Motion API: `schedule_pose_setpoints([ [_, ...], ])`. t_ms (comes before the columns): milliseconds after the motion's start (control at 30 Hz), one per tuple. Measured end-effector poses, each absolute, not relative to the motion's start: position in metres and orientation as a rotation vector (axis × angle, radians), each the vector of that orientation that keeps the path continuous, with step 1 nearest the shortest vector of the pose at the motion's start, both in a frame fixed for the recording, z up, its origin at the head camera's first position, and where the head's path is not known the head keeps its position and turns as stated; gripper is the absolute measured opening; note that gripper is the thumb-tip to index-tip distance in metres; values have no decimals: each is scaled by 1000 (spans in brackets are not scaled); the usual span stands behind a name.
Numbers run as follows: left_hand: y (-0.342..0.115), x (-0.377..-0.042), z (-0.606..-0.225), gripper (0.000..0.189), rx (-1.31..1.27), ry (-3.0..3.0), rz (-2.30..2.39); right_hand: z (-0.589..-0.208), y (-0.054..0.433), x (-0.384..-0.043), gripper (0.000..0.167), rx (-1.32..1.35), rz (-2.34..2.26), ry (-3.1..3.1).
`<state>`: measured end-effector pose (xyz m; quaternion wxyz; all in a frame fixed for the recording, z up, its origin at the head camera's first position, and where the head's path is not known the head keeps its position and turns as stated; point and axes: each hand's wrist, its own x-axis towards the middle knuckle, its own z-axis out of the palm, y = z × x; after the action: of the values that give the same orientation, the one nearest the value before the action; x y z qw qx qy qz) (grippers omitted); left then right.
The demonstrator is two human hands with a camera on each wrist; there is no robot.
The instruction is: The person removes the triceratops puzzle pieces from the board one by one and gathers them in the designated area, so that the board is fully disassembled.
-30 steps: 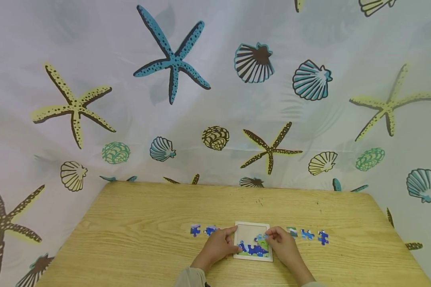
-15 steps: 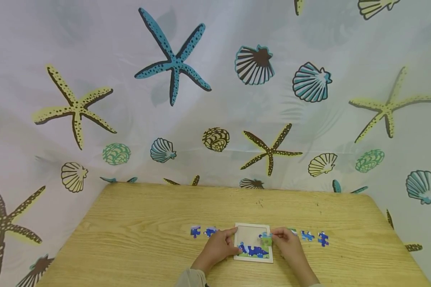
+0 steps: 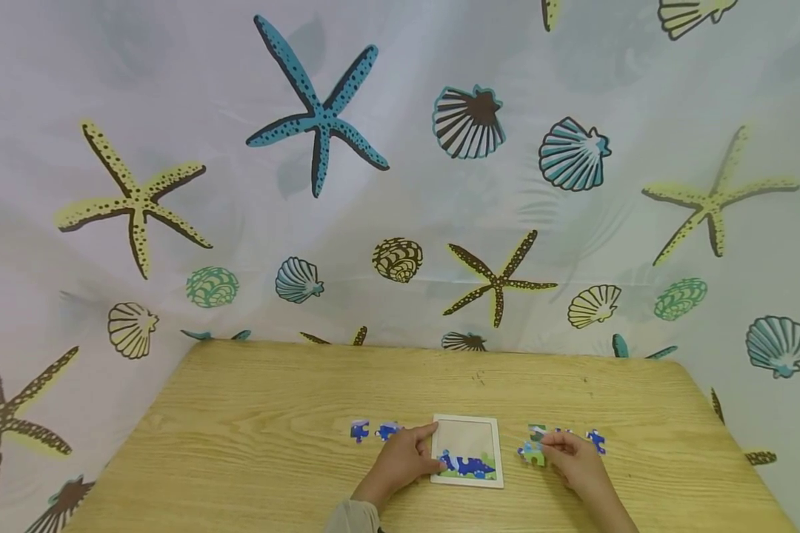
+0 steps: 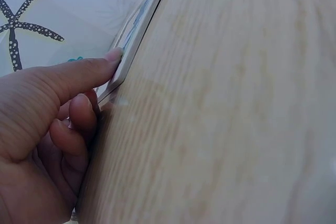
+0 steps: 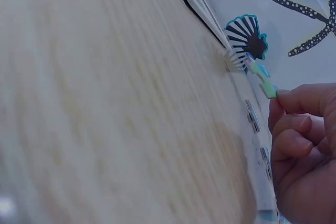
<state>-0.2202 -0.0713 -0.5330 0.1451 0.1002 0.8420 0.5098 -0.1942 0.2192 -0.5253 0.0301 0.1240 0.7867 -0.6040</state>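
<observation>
Fingers [image 5: 294,97] of the right hand [image 3: 578,465], thumb and forefinger, are clamped together on the edge of one puzzle piece [image 3: 533,455], green and pale blue; the others curl towards the palm. The held piece is to the right of the frame [image 3: 467,437], near its right rim yet apart from it, and in the right wrist view appears raised off the table [image 3: 273,414]. Principal relation: from the fingertips the piece projects leftward, towards the frame, so that its free side faces the frame; its outline is too nearly square for a long axis to be told. Of the two hands, the right is the nearer to the piece. The left hand [image 3: 400,457] holds the frame at its left side, thumb on the rim, forefinger reaching to the far left corner. Within the frame, a band of blue and green pieces [image 3: 467,465] lies along the near side, with bare board beyond. Outside it, to the left, are an outer piece [image 3: 360,430] and an inner piece [image 3: 386,431]; to the right are three more, the middle one partly hidden by the right hand.
</observation>
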Motion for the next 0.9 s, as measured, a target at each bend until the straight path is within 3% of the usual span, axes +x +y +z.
schedule_pose_setpoints([
  [900, -73, -219, -532, 71, 317, 2418, 1486, -537, 240, -187, 10, 328, -1523, 2725],
])
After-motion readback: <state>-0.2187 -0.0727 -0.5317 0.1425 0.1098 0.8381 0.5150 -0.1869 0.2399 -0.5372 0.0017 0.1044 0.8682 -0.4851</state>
